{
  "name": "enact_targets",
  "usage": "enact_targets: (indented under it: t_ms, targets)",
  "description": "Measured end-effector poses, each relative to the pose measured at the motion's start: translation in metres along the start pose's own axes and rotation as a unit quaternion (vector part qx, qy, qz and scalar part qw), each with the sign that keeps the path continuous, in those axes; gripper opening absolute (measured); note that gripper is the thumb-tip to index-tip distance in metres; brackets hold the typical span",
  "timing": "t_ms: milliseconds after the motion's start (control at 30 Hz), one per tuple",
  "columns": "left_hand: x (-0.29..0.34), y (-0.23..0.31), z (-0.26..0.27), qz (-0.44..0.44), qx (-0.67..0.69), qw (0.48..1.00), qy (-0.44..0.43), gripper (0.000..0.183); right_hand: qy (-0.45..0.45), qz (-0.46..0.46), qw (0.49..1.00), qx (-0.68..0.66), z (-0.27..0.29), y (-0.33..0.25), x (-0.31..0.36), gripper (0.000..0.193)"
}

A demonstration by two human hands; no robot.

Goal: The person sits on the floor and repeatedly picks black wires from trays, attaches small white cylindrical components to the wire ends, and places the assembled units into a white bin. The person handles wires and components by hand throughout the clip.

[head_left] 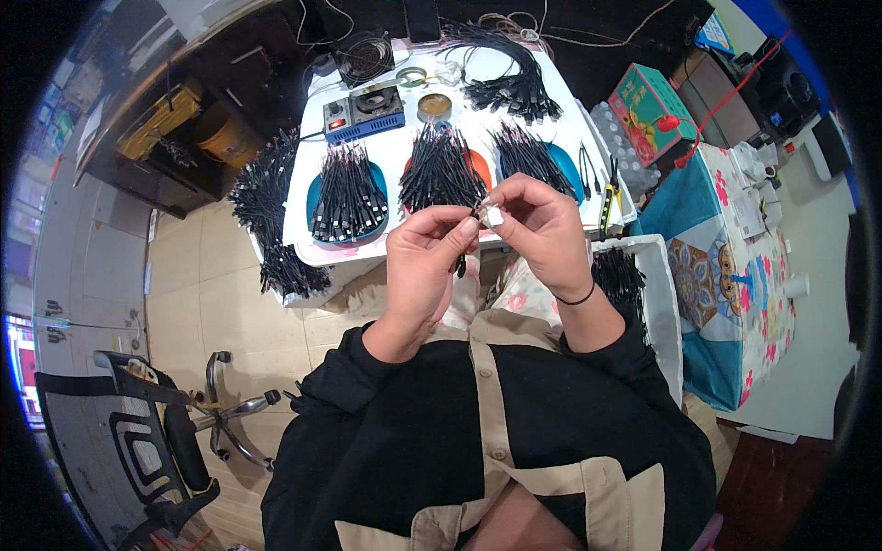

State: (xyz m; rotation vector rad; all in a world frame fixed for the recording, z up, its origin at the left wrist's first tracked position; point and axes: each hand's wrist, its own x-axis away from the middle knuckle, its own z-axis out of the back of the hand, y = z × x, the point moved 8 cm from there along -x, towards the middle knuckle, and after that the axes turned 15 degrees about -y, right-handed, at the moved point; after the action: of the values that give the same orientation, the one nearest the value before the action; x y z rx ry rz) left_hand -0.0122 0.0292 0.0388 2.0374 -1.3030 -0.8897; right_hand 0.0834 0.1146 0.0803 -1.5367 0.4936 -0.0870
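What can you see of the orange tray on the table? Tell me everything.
The orange tray looks like plastic, with a rounded edge. It lies flat on the white table between two blue trays. Black cables heaped on it hide most of its inside; chiefly its right side shows.

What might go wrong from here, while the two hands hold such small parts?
The right hand holds a small white piece at its fingertips, so it might slip and drop.
Black cables cover most of the orange tray; some might slide off if brushed.
A black-and-yellow tool lies near the right edge of the table, so it might be knocked down.
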Motion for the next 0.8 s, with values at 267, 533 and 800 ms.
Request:
enact_targets:
  t_ms: [267, 533, 800]
  targets:
    - [0.006, -0.022, -0.022, 0.175, 0.222, 0.954, -0.098, 0.013, -0.073, 0.047, 0.996, 0.013, 0.005, -0.005, 0.001, 0.014]
    - [0.006, -0.020, -0.029, 0.164, 0.214, 0.953, -0.135, 0.015, -0.042, 0.005, 0.992, -0.120, 0.004, 0.010, 0.007, 0.020]
    - [0.008, -0.021, -0.025, 0.160, 0.209, 0.957, -0.126, 0.012, -0.069, 0.016, 0.983, -0.172, 0.001, 0.011, 0.006, 0.017]
